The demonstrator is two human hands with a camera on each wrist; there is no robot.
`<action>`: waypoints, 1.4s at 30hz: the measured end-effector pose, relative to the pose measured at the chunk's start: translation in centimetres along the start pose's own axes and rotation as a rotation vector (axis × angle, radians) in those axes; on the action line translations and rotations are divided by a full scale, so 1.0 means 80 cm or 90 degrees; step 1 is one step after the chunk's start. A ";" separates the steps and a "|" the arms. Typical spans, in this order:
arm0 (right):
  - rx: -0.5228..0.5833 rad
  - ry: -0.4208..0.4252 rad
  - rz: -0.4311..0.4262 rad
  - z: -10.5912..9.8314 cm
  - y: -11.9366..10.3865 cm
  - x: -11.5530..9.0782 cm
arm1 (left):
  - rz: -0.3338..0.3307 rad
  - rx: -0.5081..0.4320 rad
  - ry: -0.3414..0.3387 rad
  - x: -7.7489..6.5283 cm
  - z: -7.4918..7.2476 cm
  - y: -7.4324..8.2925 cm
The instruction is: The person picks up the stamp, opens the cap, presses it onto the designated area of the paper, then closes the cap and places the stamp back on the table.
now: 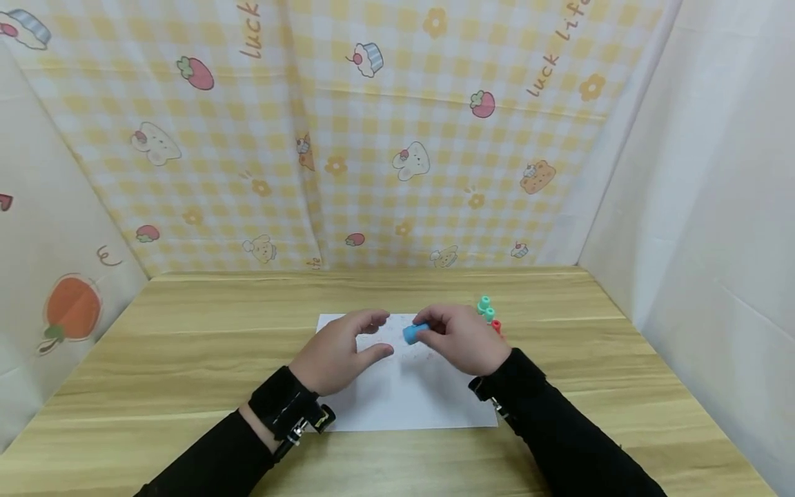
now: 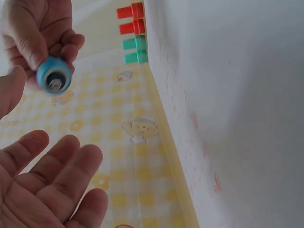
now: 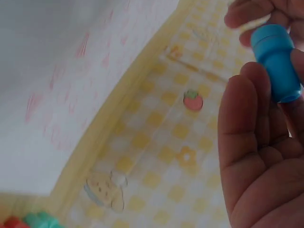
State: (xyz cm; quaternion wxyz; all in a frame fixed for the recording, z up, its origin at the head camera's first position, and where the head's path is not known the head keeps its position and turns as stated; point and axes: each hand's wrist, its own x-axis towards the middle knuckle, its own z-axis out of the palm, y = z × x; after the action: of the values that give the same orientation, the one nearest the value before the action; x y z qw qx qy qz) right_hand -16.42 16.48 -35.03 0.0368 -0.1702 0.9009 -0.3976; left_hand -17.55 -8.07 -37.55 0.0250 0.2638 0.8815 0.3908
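My right hand (image 1: 466,338) pinches a small blue toy stamp (image 1: 413,334) between thumb and fingers, above the far part of a white paper sheet (image 1: 410,404). In the left wrist view the stamp (image 2: 42,75) turns its round end to the camera, a dark disc with a small pale figure inside. The right wrist view shows the blue stamp (image 3: 278,61) side on, wider at one end. My left hand (image 1: 338,352) hovers over the paper's left side, thumb and fingers spread, holding nothing. Faint reddish marks (image 3: 84,43) dot the paper's far part.
Two green stamps (image 1: 485,305) and red stamps (image 1: 496,325) stand in a row by the paper's far right corner, partly behind my right hand. A wooden table (image 1: 205,359) lies beneath. Behind it hangs a yellow checked cloth (image 1: 373,200), with white cloth (image 1: 695,207) at the sides.
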 end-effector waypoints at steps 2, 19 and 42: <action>-0.019 0.020 0.008 -0.009 0.006 -0.002 | -0.004 0.027 0.000 0.000 -0.004 -0.002; -0.132 0.041 0.085 -0.073 0.073 -0.059 | -0.012 0.165 0.003 -0.012 -0.029 -0.023; -0.253 -0.005 0.153 -0.061 0.104 -0.075 | -0.056 0.197 -0.010 -0.024 -0.038 -0.035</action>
State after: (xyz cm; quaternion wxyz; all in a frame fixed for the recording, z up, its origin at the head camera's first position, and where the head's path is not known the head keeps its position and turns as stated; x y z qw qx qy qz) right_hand -14.10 27.15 -38.22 0.0530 -0.0672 0.9750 -0.2048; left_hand -17.95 -12.60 -37.74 0.0083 0.2286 0.9416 0.2471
